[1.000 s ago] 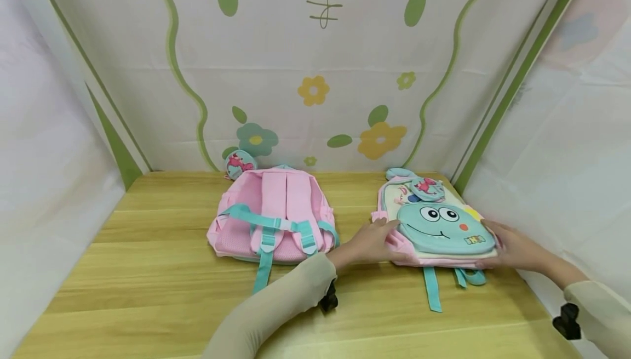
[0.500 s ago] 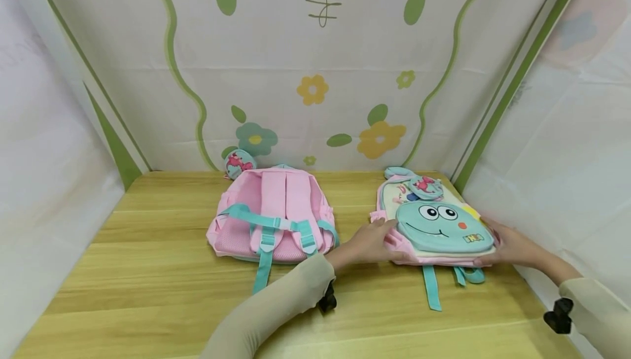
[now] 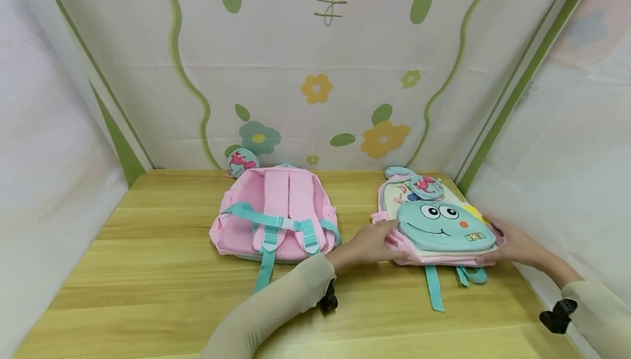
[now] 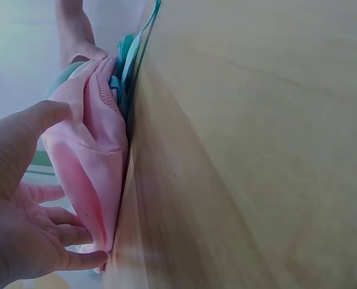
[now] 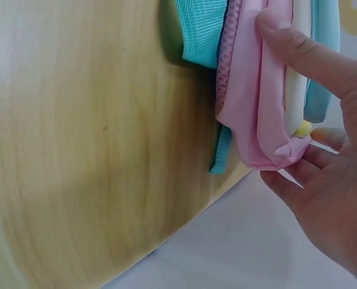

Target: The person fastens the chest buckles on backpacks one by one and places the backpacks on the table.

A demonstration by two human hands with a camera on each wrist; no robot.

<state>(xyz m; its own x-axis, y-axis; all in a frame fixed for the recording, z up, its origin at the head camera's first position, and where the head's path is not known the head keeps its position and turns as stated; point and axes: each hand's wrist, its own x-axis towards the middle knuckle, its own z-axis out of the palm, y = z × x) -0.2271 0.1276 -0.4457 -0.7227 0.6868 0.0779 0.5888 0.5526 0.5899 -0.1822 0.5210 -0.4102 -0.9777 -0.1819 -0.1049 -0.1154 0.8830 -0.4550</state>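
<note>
A child's backpack [image 3: 446, 227] lies front up at the right of the table, with a smiling blue cartoon face on its pocket. At its left side is my left hand [image 3: 370, 244]; in the left wrist view the thumb and spread fingers [image 4: 76, 260] touch the pink side fabric. My right hand [image 3: 512, 246] holds the opposite lower corner. In the right wrist view its thumb [image 5: 304, 51] presses on the pink bottom panel, and the fingers bend round the corner. Turquoise straps [image 3: 434, 288] stick out from under the bag.
Left of it lies a second pink backpack [image 3: 288, 200], straps up, with a round turquoise pouch [image 3: 242, 162] at its top. A wooden table [image 3: 148, 293] bears both bags. A flower-print cloth [image 3: 276, 74] rises behind, and pale cloth walls flank the sides.
Both hands stay at the sides of the right backpack, which shows hardly any movement. The whole head view shifts slightly.
</note>
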